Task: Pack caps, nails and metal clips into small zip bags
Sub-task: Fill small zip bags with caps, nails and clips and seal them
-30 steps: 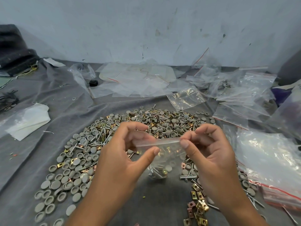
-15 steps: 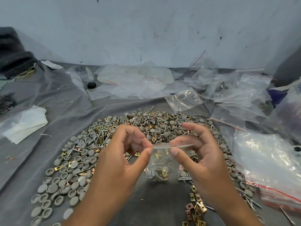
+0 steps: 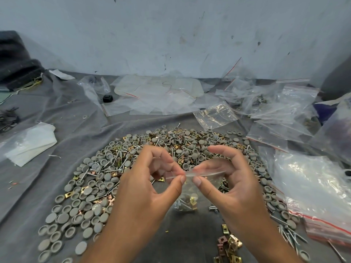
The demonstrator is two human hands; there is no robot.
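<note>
Clear plastic is the thing in play: seen from the head camera, a small zip bag [image 3: 187, 188] hangs in the air between the two hands, its closure strip running level from left to right and its pouch sagging below with a few nails and brass-coloured clips at the bottom. The left hand [image 3: 150, 186] pinches the strip's left end between thumb and forefinger; the right hand [image 3: 226, 185] pinches it just beside, thumb tip nearly meeting the left one, with the rest of the strip lying along its fingers toward the right. Sealing looks like the step in hand, so the press would travel rightward along that axis, and the right hand is the nearer one. Under the bag spreads the heap of grey caps [image 3: 91, 209], nails and metal clips [image 3: 230, 245] on a grey cloth [image 3: 38, 196]. Empty bags [image 3: 214, 114] lie beyond and at the right, none obstructing.
</note>
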